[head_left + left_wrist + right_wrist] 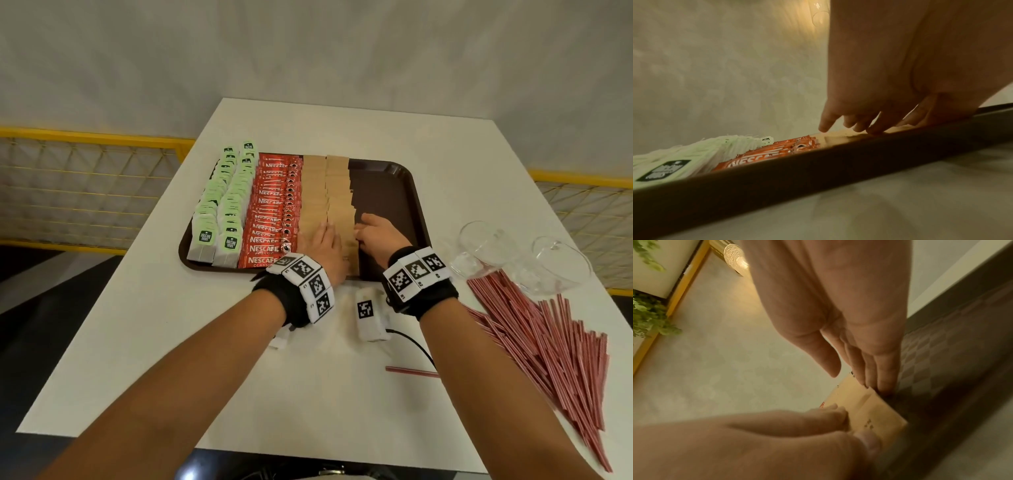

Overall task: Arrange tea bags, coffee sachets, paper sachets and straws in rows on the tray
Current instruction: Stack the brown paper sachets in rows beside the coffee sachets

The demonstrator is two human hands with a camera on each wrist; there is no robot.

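On the tray (404, 178), paper sachets (337, 192) lie under both flat, spread hands: left hand (325, 245), right hand (378, 233).

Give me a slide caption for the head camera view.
Both hands square up brown paper sachets on the tray.

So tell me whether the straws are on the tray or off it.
Off. The straws lie heaped on the table, right of the tray, whose right part is bare.
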